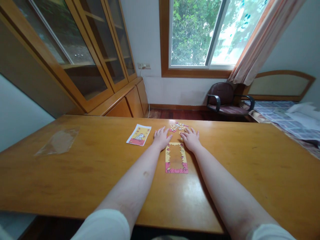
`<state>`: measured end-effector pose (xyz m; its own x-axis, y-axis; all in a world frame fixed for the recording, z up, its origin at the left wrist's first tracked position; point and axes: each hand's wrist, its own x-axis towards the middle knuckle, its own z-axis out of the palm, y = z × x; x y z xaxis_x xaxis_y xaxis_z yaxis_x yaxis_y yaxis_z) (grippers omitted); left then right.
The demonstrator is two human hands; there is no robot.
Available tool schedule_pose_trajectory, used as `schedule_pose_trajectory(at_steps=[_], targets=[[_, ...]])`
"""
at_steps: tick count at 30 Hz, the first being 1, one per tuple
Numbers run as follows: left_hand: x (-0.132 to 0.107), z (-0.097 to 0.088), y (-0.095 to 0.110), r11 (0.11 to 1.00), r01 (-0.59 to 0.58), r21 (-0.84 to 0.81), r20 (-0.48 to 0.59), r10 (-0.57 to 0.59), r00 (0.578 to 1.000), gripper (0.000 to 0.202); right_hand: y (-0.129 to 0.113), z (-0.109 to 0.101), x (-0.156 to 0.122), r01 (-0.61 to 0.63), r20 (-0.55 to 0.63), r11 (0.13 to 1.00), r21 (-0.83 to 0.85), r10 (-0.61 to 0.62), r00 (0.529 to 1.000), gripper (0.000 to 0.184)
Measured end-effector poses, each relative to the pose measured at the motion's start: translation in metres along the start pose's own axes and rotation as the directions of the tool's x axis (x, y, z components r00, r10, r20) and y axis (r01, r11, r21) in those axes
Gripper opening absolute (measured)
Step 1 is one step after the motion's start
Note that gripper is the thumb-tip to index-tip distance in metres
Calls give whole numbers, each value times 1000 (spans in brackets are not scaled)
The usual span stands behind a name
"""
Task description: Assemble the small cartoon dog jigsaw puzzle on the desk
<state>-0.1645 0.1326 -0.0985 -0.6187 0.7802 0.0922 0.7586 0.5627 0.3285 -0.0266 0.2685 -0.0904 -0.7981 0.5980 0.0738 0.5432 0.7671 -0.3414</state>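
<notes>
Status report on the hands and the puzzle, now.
Left hand flat on table, empty. Right hand fingertips at loose pieces. Puzzle frame between the wrists, middle unfilled. Picture card lies left, clear.

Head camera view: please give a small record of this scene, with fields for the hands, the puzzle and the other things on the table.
left hand: flat on the table, beside the puzzle frame's top left corner
right hand: flat, fingertips at the loose pieces
puzzle frame: border assembled, middle unfilled
loose pieces: small pile beyond the frame
picture card: left of the left hand
plastic bag: far left
table: wooden
</notes>
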Motion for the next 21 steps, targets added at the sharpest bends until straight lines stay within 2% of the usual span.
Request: schedule_pose_trajectory(at_steps=[2, 5, 10, 13, 18, 21], targets=[[0, -1, 1, 999, -38, 0, 0, 38, 999, 57, 1, -1, 1, -30, -17, 999, 21, 31, 999, 43], [0, -3, 3, 994, -108, 13, 55, 107, 993, 58, 3, -3, 2, -79, -50, 996, 37, 81, 995, 43], [-1, -4, 4, 993, -121, -6, 116, 121, 986, 60, 7, -4, 2, -170, -125, 983, 63, 177, 976, 48], [-2, -6, 3, 991, -130, -26, 94, 132, 987, 57, 9, -4, 2, -133, -154, 988, 78, 144, 978, 46], [-6, -11, 5, 991, -125, -56, -12, 124, 992, 46, 8, -4, 1, -65, -167, 993, 98, 80, 983, 49], [-7, -12, 7, 988, -150, -41, -12, 150, 989, 45, 5, -4, 1, -36, -152, 996, 79, 48, 987, 45]])
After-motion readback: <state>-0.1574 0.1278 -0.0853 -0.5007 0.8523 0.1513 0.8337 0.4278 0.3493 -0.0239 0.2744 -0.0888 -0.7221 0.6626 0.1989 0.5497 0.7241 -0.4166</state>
